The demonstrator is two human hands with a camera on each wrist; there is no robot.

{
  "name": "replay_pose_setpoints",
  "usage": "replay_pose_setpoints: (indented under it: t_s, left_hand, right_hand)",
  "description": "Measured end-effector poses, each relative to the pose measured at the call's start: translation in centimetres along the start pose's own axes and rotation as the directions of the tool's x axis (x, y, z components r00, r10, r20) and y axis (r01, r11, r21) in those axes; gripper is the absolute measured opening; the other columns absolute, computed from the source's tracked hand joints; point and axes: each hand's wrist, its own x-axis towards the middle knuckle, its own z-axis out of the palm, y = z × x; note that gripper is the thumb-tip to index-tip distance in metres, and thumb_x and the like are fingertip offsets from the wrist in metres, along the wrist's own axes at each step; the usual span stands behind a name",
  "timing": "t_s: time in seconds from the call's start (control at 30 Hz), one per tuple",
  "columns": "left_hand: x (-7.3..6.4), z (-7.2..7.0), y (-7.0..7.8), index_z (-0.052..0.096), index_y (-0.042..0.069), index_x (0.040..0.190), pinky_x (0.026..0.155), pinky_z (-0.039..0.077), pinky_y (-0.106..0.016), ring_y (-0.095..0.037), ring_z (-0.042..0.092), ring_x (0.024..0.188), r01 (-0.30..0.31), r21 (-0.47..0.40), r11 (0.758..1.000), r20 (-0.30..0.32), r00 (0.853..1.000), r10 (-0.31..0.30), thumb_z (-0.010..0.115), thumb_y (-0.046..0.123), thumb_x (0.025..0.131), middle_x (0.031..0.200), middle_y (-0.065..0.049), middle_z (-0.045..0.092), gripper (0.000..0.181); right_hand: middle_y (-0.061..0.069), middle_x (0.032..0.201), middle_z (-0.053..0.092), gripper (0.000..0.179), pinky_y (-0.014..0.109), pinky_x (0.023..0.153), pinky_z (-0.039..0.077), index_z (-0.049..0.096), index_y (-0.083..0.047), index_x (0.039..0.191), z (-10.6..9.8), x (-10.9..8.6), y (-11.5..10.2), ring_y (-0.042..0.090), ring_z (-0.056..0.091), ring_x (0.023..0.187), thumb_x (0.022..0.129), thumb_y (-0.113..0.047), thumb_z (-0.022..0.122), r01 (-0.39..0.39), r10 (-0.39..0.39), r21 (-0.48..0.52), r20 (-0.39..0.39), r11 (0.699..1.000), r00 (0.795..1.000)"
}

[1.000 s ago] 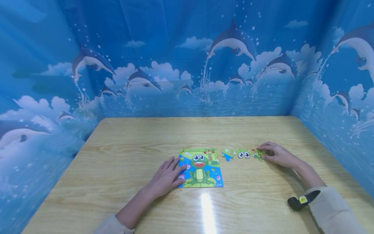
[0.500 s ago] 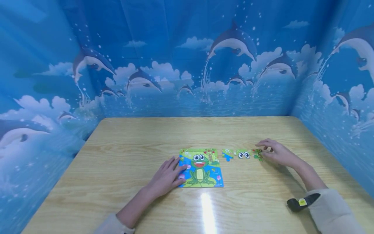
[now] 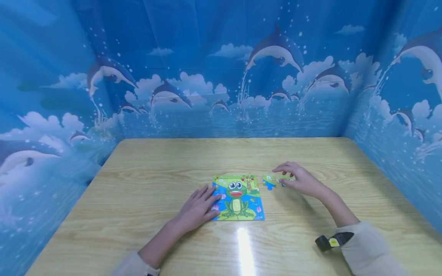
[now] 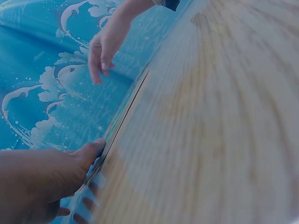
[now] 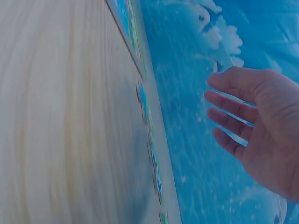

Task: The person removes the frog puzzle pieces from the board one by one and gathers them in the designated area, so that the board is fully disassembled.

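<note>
A square frog puzzle board [image 3: 238,195] lies flat on the table. My left hand [image 3: 197,209] rests on its left edge, fingers spread and fairly straight; in the left wrist view the thumb [image 4: 96,147] touches the board's edge. My right hand [image 3: 302,181] hovers to the right of the board with its fingers loosely bent and nothing between them. Beneath and beside it lie a blue-and-green puzzle piece [image 3: 268,182] and a piece with two eyes [image 5: 158,175], the latter partly covered by the hand in the head view. A third, greenish piece [image 5: 163,217] shows farther along the row.
The wooden table [image 3: 165,161] extends around the board and pieces. A blue dolphin-print curtain [image 3: 207,69] hangs behind the table and along both sides. A bright light reflection lies in front of the board. A black strap device [image 3: 333,242] sits at the right sleeve.
My right hand has left the rightmost puzzle piece, lifted off, and moved left over the eye piece. My left hand and the board have stayed in place.
</note>
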Motion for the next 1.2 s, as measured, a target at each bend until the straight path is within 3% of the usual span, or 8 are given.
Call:
replay_pose_setpoints:
  t_s: [0.33, 0.67, 1.0, 1.2]
  left_hand:
    - [0.1, -0.1, 0.0, 0.042, 0.016, 0.138, 0.105, 0.017, -0.053, -0.033, 0.022, 0.133, -0.004, -0.011, 1.000, 0.022, 1.000, 0.004, 0.047, 0.044, 0.094, 0.146, -0.014, 0.027, 0.053]
    - [0.1, -0.1, 0.2, 0.030, -0.001, 0.141, 0.107, 0.016, -0.047, -0.032, 0.023, 0.133, 0.043, -0.027, 0.999, 0.041, 0.998, -0.042, 0.050, 0.044, 0.092, 0.146, -0.016, 0.027, 0.069]
    - [0.0, -0.1, 0.2, 0.038, -0.002, 0.136, 0.106, 0.017, -0.050, -0.035, 0.015, 0.134, 0.036, -0.002, 0.999, 0.014, 0.999, -0.036, 0.049, 0.046, 0.092, 0.146, -0.022, 0.022, 0.066]
    - [-0.1, -0.1, 0.2, 0.033, -0.003, 0.139, 0.106, 0.014, -0.053, -0.038, 0.015, 0.134, 0.046, -0.009, 0.999, 0.017, 0.999, -0.046, 0.048, 0.047, 0.092, 0.147, -0.019, 0.022, 0.070]
  right_hand:
    - [0.010, 0.112, 0.057, 0.028, 0.048, 0.076, 0.046, 0.062, -0.003, 0.115, 3.5, 3.5, -4.3, 0.031, 0.053, 0.093, 0.086, -0.007, 0.062, 0.071, -0.072, 0.049, 0.033, 0.996, 0.997]
    - [0.008, 0.107, 0.059, 0.027, 0.044, 0.076, 0.048, 0.063, -0.004, 0.112, 6.6, 5.6, -6.9, 0.030, 0.053, 0.093, 0.085, -0.008, 0.064, 0.064, -0.068, 0.074, 0.059, 0.995, 0.996]
    - [0.007, 0.104, 0.059, 0.029, 0.033, 0.074, 0.047, 0.063, -0.005, 0.112, 9.0, 6.3, -7.7, 0.021, 0.054, 0.089, 0.085, -0.015, 0.066, 0.029, -0.034, 0.035, 0.132, 0.999, 0.991]
    - [0.008, 0.102, 0.058, 0.030, 0.026, 0.070, 0.049, 0.063, -0.003, 0.111, 10.3, 6.3, -7.7, 0.017, 0.057, 0.083, 0.083, -0.011, 0.068, 0.032, -0.045, 0.096, 0.139, 0.995, 0.989]
